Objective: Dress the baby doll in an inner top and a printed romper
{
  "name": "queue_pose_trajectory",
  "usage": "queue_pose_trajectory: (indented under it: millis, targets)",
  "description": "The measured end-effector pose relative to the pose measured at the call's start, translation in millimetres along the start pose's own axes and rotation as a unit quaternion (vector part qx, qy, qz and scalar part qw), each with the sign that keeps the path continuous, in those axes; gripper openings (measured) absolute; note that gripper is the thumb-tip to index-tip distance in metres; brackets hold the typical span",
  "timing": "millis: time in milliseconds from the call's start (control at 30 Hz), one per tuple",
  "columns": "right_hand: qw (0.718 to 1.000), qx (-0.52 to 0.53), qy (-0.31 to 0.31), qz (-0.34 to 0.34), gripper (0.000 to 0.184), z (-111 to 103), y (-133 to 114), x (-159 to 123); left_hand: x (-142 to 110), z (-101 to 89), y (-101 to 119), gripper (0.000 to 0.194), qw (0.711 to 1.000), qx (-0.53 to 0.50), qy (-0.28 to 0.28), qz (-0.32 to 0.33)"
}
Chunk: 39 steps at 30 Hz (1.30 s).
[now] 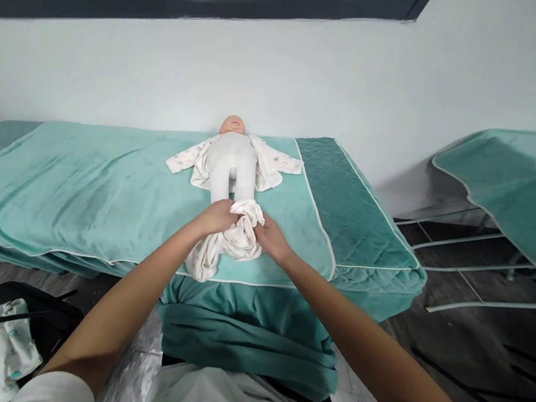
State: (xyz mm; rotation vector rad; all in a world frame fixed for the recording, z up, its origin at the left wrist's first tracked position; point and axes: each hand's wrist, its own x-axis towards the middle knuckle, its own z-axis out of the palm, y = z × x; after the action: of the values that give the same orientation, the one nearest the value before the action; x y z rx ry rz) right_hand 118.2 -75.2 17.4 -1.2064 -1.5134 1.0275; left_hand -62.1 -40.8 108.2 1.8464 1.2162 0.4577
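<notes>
Two handfuls of bunched garment (245,232), pale and printed — held at the lower legs of the doll (232,150), on the teal cover (106,173), toward the near edge of the bed. Gripped from one side by the left hand (219,217), curled nearly closed on the cloth; from the other by the right hand (272,237), bent in tight on the folds. With fingertips mostly buried, impossible to tell how small a gap remains. Impossible to tell, too, whether wrapped around a foot or only lying across it.

Likeliest trouble: snagging a foot in a twisted fold, given such crumpled cloth. If tugged toward the body, could drag the doll along the cover, with nothing visible to brace it, and ruck the open jacket (265,178) beneath its back. With sleeves (286,162) spread wide, also apt to trap one underneath if rolled. Worth watching: the loose end (203,263), draped at the cover's piped rim — liable to slip over if released.
</notes>
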Motion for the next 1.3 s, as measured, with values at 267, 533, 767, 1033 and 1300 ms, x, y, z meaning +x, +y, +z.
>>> queue_pose_trajectory:
  millis: [267,533,767,1033,1300]
  targets:
    - [0.989,0.057,0.138,0.013,0.022,-12,-1,18,5,-22.8,-13,0.051,0.937,-0.305,-0.171,-0.024]
    - [0.981,0.034,0.193,-0.011,0.020,-10,11,60,51,-31.8,-11,0.032,0.944,-0.323,0.066,0.008]
    - [0.983,0.012,0.177,-0.051,0.013,-23,19,96,72,-21.0,-7,0.019,0.971,-0.122,0.198,0.053]
    - [0.986,0.019,0.150,-0.077,0.011,-46,25,118,85,-7.3,-1,0.023,0.971,0.029,0.222,0.084]
    - [0.979,0.130,0.149,-0.058,0.009,-43,27,111,58,-14.6,1,0.033,0.993,0.035,0.111,0.025]
